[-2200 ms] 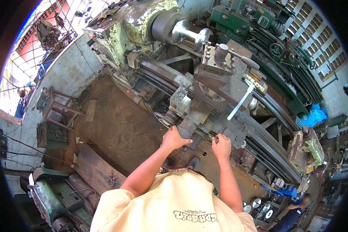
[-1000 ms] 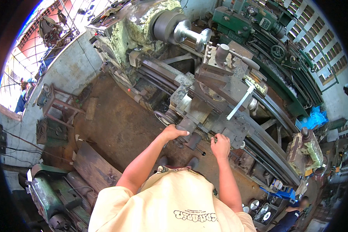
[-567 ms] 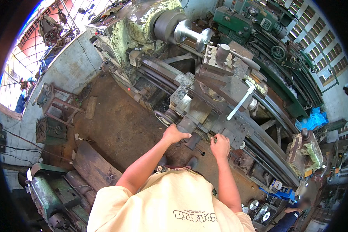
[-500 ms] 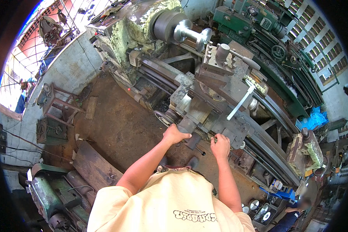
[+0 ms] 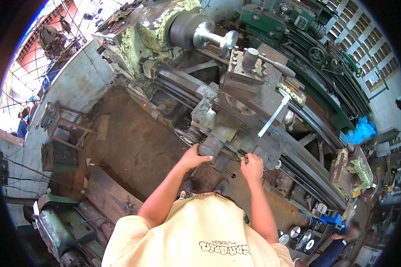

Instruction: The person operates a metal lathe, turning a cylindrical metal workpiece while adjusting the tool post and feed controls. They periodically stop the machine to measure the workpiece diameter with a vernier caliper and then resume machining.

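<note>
Handwheel on the front of the lathe carriage, just below middle of view; mostly hidden, so only its rim shows. Left hand curled against it from 6 o'clock, grip closed on the wheel and knob. Right hand at 3 o'clock of the left, grip wrapped round a small lever on the carriage front. Tool post at 12 o'clock. Chuck at 11 o'clock. Green lathe at 1 o'clock. Dirt floor at 9 o'clock.
</note>
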### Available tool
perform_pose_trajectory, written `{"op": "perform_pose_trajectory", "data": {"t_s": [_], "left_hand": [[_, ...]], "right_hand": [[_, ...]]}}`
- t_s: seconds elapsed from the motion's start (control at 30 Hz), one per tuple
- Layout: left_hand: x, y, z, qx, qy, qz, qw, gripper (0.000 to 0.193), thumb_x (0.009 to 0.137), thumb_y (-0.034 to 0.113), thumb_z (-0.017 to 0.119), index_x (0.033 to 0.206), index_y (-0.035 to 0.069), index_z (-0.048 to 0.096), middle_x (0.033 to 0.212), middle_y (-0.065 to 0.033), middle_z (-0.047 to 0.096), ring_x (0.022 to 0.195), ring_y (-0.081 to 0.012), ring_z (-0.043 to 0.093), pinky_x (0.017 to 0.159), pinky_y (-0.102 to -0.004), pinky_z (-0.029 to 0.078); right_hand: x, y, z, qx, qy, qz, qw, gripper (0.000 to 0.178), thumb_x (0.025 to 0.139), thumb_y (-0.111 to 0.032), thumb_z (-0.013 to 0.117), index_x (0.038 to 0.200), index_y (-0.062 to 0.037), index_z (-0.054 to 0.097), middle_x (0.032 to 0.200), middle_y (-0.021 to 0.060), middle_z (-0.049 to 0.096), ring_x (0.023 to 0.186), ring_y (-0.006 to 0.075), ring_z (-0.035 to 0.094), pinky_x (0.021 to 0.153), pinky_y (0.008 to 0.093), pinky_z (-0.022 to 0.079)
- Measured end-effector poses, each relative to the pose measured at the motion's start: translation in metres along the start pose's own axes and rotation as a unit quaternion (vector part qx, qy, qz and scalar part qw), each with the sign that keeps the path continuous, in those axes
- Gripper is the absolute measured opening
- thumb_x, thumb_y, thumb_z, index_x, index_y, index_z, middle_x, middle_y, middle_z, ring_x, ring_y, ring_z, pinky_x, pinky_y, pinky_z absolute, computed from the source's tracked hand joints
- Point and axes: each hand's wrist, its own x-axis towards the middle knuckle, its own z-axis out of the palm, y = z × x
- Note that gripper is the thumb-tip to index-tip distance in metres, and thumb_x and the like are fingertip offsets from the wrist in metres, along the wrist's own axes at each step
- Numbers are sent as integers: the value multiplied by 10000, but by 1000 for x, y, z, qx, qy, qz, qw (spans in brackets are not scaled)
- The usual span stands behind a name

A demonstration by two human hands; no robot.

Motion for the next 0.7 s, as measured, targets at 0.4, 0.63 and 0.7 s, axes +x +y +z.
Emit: {"op": "perform_pose_trajectory", "data": {"t_s": [0.4,0.63,0.7], "left_hand": [[-46,-20,-126,206,237,-131,940,673,882,469,801,1268,-72,689,1264,-280,710,1188,-386,692,1041,-455,532],[-10,7,-52,-23,-53,-6,998,718,881,489,811,1316,-65,671,1253,-221,733,1143,-293,705,1002,-410,535],[3,8,-31,-1,-90,2,996,758,846,523,836,1298,-65,681,1242,-209,736,1119,-293,707,983,-420,544]], "right_hand": [[3,-2,-2,-3,-10,5,1000,163,872,-191,767,922,-48,707,954,153,733,941,383,667,911,478,509],[-1,6,0,-3,1,-23,1000,174,871,-200,777,934,-52,710,965,152,732,956,389,663,871,485,514],[0,9,2,1,-2,-25,1000,181,875,-199,772,956,-46,718,977,157,734,970,392,664,876,488,515]]}}
